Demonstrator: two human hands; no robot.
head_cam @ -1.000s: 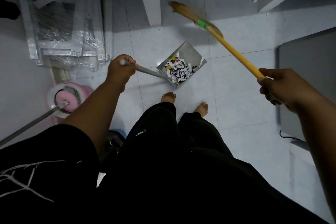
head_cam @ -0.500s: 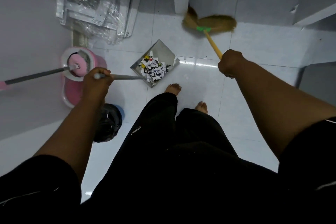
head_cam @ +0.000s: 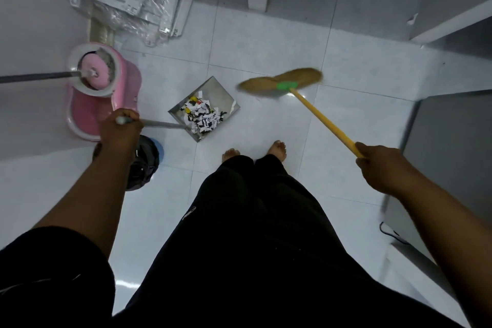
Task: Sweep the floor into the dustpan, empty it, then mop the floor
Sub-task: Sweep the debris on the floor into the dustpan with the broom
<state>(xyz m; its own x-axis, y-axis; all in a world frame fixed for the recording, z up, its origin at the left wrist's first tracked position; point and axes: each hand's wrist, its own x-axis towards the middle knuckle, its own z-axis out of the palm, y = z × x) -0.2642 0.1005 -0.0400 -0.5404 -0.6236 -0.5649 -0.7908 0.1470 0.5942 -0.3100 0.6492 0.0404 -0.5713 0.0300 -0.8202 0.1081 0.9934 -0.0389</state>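
Since a moment ago our broom (head_cam: 282, 82) has swung right of the dustpan (head_cam: 213, 93), bristles lying crosswise, yellow shaft slanting back to our right hand (head_cam: 378, 165), fist closed round it. Our left hand (head_cam: 122, 130) grips the dustpan's handle, which points left; paper scraps (head_cam: 202, 117) fill it. Left of the dustpan, a pink bucket (head_cam: 87, 112) holds the mop head (head_cam: 94, 74).

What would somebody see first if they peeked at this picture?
Probably the metal dustpan in the middle of the white floor, piled with torn paper scraps; the left hand holds its long handle. To its right, the right hand grips a yellow-handled broom, its bristles blurred. At the left, a pink mop bucket stands with the mop resting in it.
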